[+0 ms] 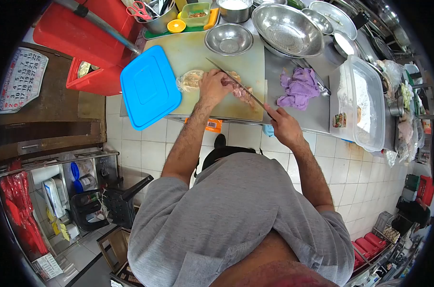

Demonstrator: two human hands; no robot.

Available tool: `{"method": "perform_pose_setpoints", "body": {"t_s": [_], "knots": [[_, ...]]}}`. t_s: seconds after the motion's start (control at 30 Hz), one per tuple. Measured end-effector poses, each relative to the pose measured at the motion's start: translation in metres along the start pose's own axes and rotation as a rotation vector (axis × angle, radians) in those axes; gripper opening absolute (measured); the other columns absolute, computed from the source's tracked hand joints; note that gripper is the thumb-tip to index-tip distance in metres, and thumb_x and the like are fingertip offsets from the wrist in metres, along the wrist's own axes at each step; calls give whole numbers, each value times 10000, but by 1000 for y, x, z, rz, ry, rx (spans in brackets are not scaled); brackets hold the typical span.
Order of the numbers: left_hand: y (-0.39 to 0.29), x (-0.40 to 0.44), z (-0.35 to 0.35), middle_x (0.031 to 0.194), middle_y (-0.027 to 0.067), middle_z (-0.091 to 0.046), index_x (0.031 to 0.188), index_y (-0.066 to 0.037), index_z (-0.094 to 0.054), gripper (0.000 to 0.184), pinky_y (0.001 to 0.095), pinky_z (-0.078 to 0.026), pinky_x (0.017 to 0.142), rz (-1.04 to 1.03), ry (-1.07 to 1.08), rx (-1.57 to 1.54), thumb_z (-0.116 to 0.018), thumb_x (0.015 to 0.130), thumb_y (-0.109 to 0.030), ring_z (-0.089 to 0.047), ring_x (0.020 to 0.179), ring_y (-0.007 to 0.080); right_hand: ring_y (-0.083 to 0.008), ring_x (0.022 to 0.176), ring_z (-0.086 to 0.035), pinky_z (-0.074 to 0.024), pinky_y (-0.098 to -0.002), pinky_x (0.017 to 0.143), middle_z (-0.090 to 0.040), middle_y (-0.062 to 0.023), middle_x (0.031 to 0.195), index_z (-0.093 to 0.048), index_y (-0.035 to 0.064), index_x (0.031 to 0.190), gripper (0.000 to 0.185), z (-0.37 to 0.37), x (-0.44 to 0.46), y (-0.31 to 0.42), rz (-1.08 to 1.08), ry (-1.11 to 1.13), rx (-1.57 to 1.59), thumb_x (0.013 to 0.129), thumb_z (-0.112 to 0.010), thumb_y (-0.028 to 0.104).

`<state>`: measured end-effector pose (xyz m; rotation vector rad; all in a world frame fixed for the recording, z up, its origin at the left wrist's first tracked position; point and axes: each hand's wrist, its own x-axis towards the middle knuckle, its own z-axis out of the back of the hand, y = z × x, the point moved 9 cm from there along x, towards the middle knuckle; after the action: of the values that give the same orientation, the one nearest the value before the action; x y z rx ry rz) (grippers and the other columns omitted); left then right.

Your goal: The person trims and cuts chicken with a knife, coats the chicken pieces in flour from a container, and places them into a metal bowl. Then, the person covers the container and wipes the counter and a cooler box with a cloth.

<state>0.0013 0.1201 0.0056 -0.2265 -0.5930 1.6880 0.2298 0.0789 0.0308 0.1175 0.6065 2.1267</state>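
Note:
My right hand [286, 126] is closed round the handle of a long kitchen knife [248, 92], its blade slanting up and left across the raw meat. My left hand [213, 87] presses curled fingers onto the raw meat [243, 93], which is pink and pale and cut into strips toward the right. Both meat and blade are on a worn, yellowish cutting board [197, 48]. Just left of my left hand is a pale lump [190, 80] that looks wrapped in clear plastic. My fingertips partly hide the meat beneath them.
A blue lid [151, 81] overlaps the board's left side. Beyond the meat stands a steel bowl [229, 39], with a large perforated colander [287, 29] to its right. A purple cloth [298, 88] and a plastic tub of white powder [365, 103] occupy the right counter.

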Motion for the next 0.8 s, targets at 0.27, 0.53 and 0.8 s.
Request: {"method": "perform_pose_setpoints", "body": {"t_s": [0.27, 0.53, 0.8], "knots": [[3, -2, -6, 1004, 63, -571, 912, -85, -648, 332, 384, -414, 852, -7, -24, -5, -723, 636, -253, -500, 976, 272, -291, 755, -584, -489, -402, 673, -545, -109, 882, -426, 221, 1294, 550, -1, -19, -25, -1, 3, 85, 793, -554, 36], [13, -5, -14, 1052, 36, -537, 914, -122, -626, 284, 419, -326, 895, 26, -45, -146, -699, 662, -231, -455, 1053, 241, -280, 738, -579, -475, -388, 657, -550, -110, 826, -492, 217, 1247, 569, 15, -61, -63, -67, -23, 143, 740, -602, -19], [-67, -47, -16, 1120, 4, -502, 1016, -165, -584, 393, 438, -242, 903, -297, 57, -138, -702, 646, -220, -399, 1107, 222, -295, 765, -581, -467, -378, 667, -573, -123, 871, -485, 164, 1254, 563, -2, -44, -47, -39, -70, 321, 741, -606, -34]]}}
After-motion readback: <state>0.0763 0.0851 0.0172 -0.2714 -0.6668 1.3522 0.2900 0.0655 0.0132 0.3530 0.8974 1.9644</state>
